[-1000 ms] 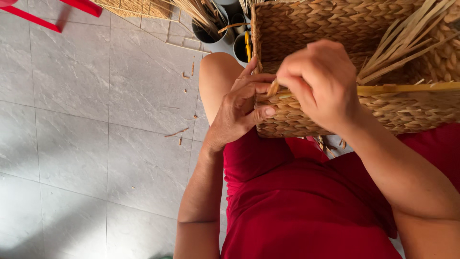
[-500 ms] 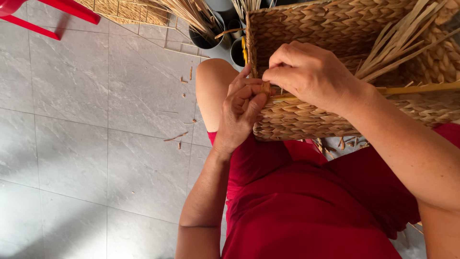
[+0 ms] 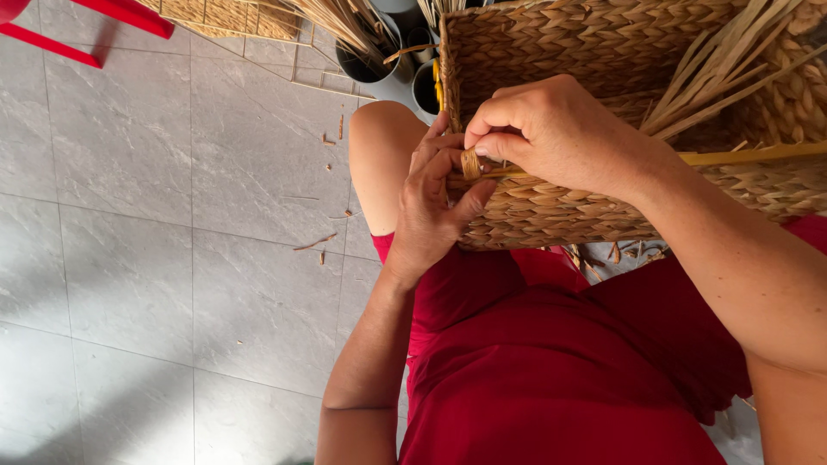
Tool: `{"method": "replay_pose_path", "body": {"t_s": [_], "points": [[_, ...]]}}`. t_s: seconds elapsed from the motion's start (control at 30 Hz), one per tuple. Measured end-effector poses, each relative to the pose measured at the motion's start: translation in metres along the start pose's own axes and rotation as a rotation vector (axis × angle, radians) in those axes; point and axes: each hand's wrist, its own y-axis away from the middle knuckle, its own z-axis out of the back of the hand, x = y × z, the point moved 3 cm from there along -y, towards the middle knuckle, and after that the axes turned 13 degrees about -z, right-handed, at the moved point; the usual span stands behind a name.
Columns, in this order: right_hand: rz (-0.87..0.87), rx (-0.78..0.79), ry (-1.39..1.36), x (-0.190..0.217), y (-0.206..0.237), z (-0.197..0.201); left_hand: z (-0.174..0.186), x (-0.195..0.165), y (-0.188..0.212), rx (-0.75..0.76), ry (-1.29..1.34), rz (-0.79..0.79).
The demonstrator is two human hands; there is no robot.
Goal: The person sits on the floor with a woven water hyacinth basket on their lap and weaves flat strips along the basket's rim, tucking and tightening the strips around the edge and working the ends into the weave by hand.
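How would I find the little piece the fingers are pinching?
Find the big woven basket on the red lap. At its near edge the right hand pinches a strand against the left hand. Unlike the loose straws nearby, it is wound tight.
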Motion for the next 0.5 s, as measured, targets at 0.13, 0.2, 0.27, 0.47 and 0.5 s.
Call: {"method": "replay_pose_path", "body": {"t_s": [0.13, 0.2, 0.27, 0.47, 0.5], "points": [[-0.067, -0.007, -0.06, 0.0, 0.002, -0.003, -0.002, -0.001, -0.002, -0.034, 0.008, 0.029], [-0.099, -0.037, -0.063, -0.001, 0.005, -0.006, -0.002, -0.003, -0.004, 0.01, -0.122, -0.005], [-0.093, -0.084, -0.073, -0.002, 0.007, -0.009, -0.001, -0.004, -0.006, 0.024, -0.207, -0.024], [-0.06, -0.225, -0.101, -0.008, 0.014, -0.022, -0.001, -0.006, -0.005, -0.007, -0.149, 0.074], [-0.059, -0.232, -0.086, -0.01, 0.015, -0.023, -0.001, -0.006, -0.005, -0.011, -0.138, 0.068]]}}
